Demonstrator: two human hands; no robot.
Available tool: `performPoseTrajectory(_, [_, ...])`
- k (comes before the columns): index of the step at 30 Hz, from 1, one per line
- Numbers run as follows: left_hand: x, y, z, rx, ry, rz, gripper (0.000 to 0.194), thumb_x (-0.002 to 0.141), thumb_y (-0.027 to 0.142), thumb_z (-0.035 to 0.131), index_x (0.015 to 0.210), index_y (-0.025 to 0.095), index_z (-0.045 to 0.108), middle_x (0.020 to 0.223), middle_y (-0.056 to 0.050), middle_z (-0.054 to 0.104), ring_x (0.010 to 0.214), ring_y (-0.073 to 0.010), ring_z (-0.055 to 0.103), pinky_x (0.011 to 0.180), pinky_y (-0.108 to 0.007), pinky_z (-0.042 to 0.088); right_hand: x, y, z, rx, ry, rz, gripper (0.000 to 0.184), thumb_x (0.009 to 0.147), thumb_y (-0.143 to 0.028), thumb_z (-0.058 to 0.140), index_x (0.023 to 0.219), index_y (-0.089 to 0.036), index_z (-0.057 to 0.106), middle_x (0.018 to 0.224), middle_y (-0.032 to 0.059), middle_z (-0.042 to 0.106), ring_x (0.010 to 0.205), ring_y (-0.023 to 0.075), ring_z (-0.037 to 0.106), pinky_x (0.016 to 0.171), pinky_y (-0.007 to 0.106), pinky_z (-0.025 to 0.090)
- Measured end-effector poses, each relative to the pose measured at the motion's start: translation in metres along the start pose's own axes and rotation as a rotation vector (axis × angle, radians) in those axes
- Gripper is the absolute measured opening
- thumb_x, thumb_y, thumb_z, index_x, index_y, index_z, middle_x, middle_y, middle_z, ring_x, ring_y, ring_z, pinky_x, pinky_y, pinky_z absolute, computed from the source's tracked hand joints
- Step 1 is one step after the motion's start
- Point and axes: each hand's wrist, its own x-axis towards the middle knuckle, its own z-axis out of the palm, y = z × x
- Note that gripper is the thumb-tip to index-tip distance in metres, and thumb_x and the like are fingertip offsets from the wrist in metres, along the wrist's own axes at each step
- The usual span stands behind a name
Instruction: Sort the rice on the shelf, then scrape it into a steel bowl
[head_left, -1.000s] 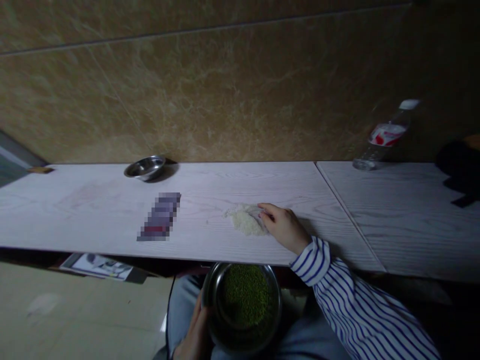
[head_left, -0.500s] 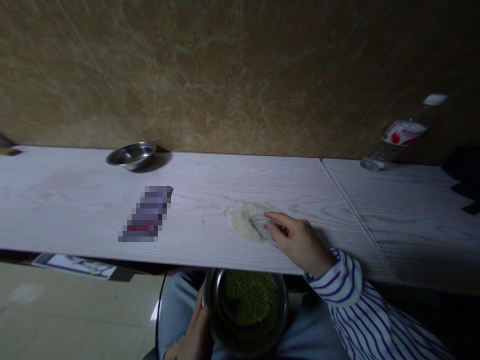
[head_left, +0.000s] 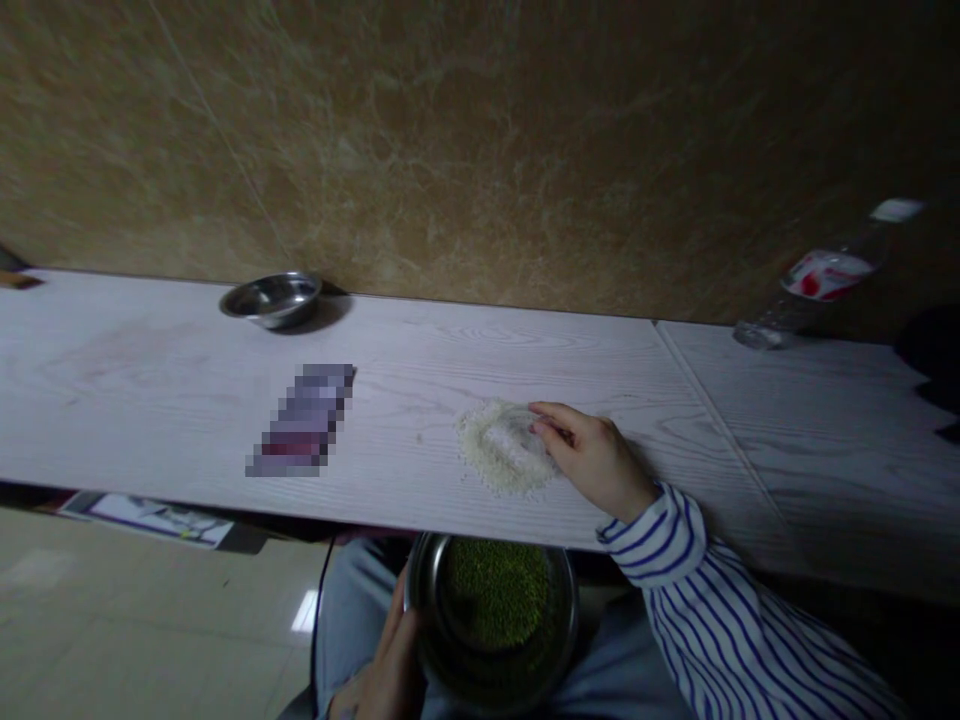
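Nearest me, my left grip (head_left: 386,660) is closed around the left side of a large steel bowl (head_left: 430,590), which sits over my lap (head_left: 356,610) just below the near edge of the bench. Green beans (head_left: 504,595) lie inside it. I judge that a shift of my knees, or a slack hold on this one side, could tip the bowl and spill beans towards the floor (head_left: 187,640).

Farther in, my striped sleeve (head_left: 697,590) crosses the bench's edge; a sagging cuff could catch the rim or brush loose grains along.

On the bench (head_left: 405,500), white grains (head_left: 517,478) lie in a loose, thin-middled heap, a little right of centre. My right grip (head_left: 600,465) is at the heap's right side, thumb and forefinger bent close together. Something clear may be between them; I cannot tell whether I grasp it. Too hard a push here could scatter the grains, and a sweep nearward could drop some over the edge among the beans.

To the left lies a blurred flat rectangle (head_left: 304,420); stray grains could slide against it.

At the far side, a small steel bowl (head_left: 274,298) stands left and a plastic bottle (head_left: 829,275) right, both well apart from my fingers.
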Motion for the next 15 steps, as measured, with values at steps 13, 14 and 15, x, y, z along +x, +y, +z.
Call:
performPoseTrajectory(13, [-0.001, -0.005, 0.003, -0.007, 0.103, 0.028, 0.049, 0.083, 0.056, 0.065, 0.121, 0.027, 0.075, 0.157, -0.007, 0.055, 0.158, -0.0314, 0.023, 0.129, -0.044, 0.018, -0.024, -0.016, 0.002, 0.106, -0.104, -0.108, 0.029, 0.094, -0.022, 0.059, 0.115, -0.023, 0.079, 0.108, 0.0063, 0.082, 0.094, 0.0217, 0.079, 0.086, 0.035, 0.064])
performPoseTrajectory(14, [-0.001, -0.005, 0.001, 0.009, 0.104, 0.027, 0.047, 0.083, 0.055, 0.066, 0.120, 0.028, 0.075, 0.156, -0.006, 0.056, 0.158, -0.0317, 0.024, 0.128, -0.044, 0.018, -0.024, -0.013, 0.000, 0.105, -0.076, -0.085, 0.029, 0.094, -0.023, 0.059, 0.115, -0.023, 0.079, 0.107, 0.0065, 0.082, 0.093, 0.0217, 0.079, 0.084, 0.034, 0.064])
performPoseTrajectory(15, [-0.001, -0.004, 0.000, 0.020, 0.097, 0.027, 0.048, 0.082, 0.055, 0.067, 0.120, 0.028, 0.076, 0.154, -0.007, 0.058, 0.158, -0.0323, 0.024, 0.128, -0.045, 0.018, -0.023, -0.008, -0.002, 0.100, -0.047, -0.056, 0.029, 0.094, -0.024, 0.059, 0.116, -0.022, 0.078, 0.106, 0.0069, 0.083, 0.091, 0.0217, 0.079, 0.081, 0.033, 0.065])
